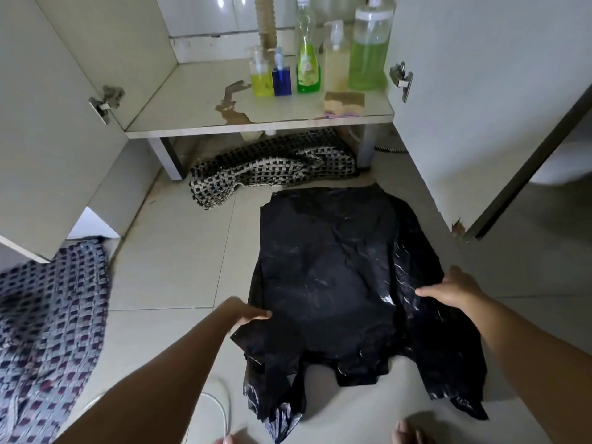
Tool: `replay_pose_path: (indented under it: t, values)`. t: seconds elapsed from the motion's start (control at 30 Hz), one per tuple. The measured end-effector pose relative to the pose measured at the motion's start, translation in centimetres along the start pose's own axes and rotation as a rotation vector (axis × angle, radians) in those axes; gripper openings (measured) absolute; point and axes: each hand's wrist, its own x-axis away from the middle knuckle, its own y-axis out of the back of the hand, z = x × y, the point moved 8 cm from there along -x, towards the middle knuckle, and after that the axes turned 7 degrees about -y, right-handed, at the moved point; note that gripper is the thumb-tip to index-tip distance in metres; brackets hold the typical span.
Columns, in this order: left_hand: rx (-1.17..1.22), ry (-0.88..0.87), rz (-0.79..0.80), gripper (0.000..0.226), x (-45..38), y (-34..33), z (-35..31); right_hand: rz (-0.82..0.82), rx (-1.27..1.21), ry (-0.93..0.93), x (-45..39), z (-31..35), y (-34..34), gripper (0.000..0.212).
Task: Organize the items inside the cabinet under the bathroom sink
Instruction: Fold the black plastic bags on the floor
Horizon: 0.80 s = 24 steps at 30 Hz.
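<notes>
While spread flat on the tiled floor in the lower centre of the head view, black plastic bags [330, 283] lie stacked with the long axis running from the bottom of the frame up toward the open cabinet [256, 116]; handle loops trail at the bottom edge, nearest the person. Left hand [246, 312] at the stack's left edge, lower centre-left, fingers curled and apparently pinching the plastic, though the grip itself is partly hidden. Right hand [451, 290] on the right edge, centre-right, fingers fairly straight and pressing flat on the film, nothing gripped. Both about equally near, one on each long side, so a fold across the short axis or a lift toward the shelf looks like the likely next move.

On the shelf, upper centre to upper right: small yellow pump bottle [262, 75], blue bottle [281, 75], tall green bottle [308, 56], pale pump bottle [336, 56], large green-liquid bottle [370, 49], and a sponge [344, 102] at the front edge. Label visible on the tall green bottle, print too small to read; no other legible writing. Checked cloth [272, 168] beneath the shelf; another patterned cloth [48, 331] at lower left.
</notes>
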Motion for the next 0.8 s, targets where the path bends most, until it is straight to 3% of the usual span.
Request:
replay_pose_path:
  t: [0.07, 0.17, 0.23, 0.3, 0.33, 0.53, 0.7, 0.8]
  values:
    - [0.264, 0.060, 0.046, 0.071, 0.6, -2.4, 1.3, 0.103, -0.054, -0.103, -0.3, -2.5, -2.1, 0.105]
    - [0.473, 0.091, 0.050, 0.058, 0.7, -4.2, 1.9, 0.148, -0.156, -0.171, -2.0, -5.2, -4.4, 0.112]
    - [0.477, 0.111, 0.115, 0.057, 0.5, -5.0, 2.0, 0.150, -0.220, -0.188, -1.5, -5.2, -4.1, 0.093]
    - [0.487, 0.103, 0.147, 0.053, 0.0, -5.5, 2.0, 0.200, -0.262, -0.193, -0.7, -4.8, -4.0, 0.047]
    - [0.500, 0.091, 0.145, 0.047, -0.4, -5.5, 2.0, 0.235, -0.260, -0.201, -0.4, -4.5, -4.2, 0.036]
    - [0.499, 0.051, -0.019, 0.011, 0.2, -0.5, 2.7, 0.334, -0.167, -0.121, 2.0, -0.7, -4.5, 0.047]
    - [0.371, 0.031, -0.118, 0.017, 2.4, 5.5, 4.2, 0.480, -0.166, 0.011, 5.3, 4.6, -4.7, 0.025]
    - [0.273, -0.011, -0.124, 0.015, 3.8, 7.5, 3.9, 0.524, -0.290, 0.030, 6.3, 5.9, -3.8, 0.019]
